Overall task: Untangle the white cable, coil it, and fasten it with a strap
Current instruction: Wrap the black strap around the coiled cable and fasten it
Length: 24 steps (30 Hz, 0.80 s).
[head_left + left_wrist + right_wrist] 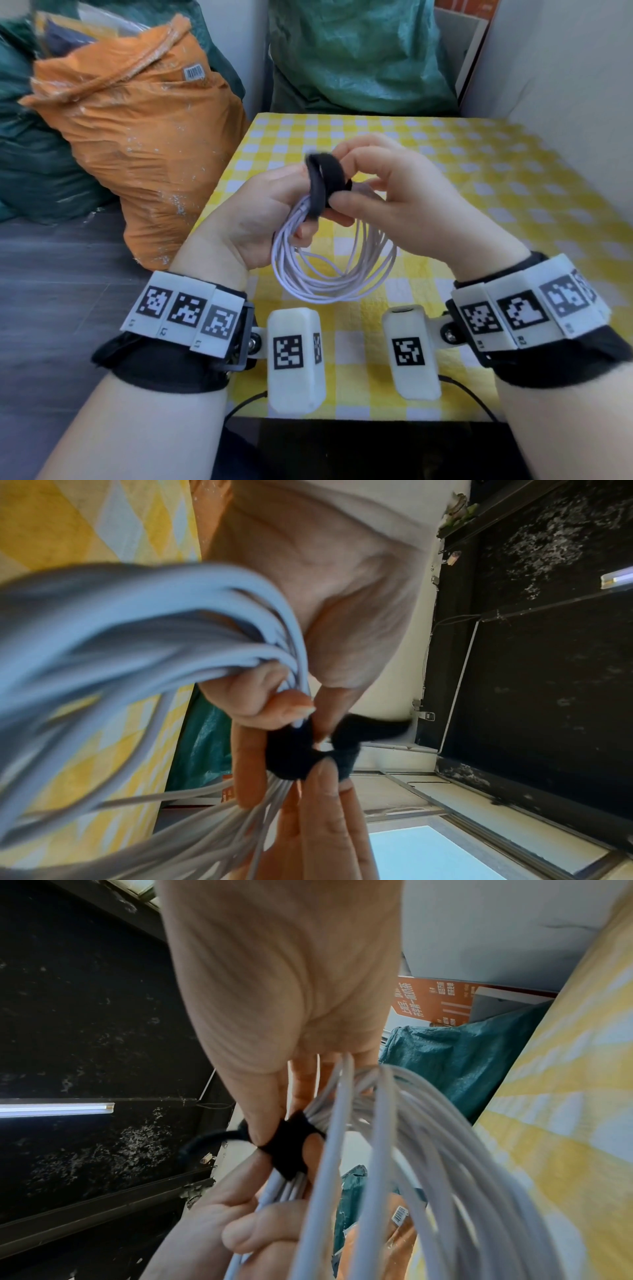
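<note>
The white cable (332,274) hangs as a coil of several loops above the yellow checked table (513,192). My left hand (298,229) grips the bunched top of the coil. A black strap (323,181) is looped round that bunch, and my right hand (356,192) pinches it between thumb and fingers. In the left wrist view the strap (294,753) sits just beyond my curled left hand (274,704), with the cable (137,631) blurred in front. In the right wrist view my right thumb (260,1123) presses the strap (291,1145) against the cable (394,1137); a loose strap tail sticks out left.
An orange sack (144,144) leans against the table's left side on the dark floor. Green sacks (356,58) stand behind the table's far edge. A white panel (565,85) runs along the table's right side.
</note>
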Motion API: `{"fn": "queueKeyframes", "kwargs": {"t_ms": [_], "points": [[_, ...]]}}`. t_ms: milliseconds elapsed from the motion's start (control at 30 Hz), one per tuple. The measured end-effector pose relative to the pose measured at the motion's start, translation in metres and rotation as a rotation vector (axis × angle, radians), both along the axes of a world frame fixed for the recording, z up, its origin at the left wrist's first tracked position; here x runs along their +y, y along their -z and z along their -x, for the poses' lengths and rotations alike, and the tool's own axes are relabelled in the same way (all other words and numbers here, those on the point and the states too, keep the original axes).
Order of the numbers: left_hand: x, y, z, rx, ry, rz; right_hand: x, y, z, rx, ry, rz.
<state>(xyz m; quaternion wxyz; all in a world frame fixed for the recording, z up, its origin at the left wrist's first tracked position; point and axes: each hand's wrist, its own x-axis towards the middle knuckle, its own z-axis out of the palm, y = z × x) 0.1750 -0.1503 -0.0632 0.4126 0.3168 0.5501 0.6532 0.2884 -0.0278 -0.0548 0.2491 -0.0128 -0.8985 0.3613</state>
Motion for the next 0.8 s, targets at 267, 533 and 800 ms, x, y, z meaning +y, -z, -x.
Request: {"fn": "queueKeyframes", "kwargs": {"t_ms": [267, 533, 800], "points": [[0.001, 0.001, -0.001, 0.189, -0.016, 0.029, 0.001, 0.000, 0.000, 0.100, 0.038, 0.205], [-0.001, 0.001, 0.000, 0.372, 0.097, 0.143, 0.005, 0.000, 0.002, 0.189, 0.157, 0.322], [-0.002, 0.003, -0.004, 0.373, 0.024, 0.060, 0.008, 0.010, 0.008, -0.025, 0.236, 0.379]]}}
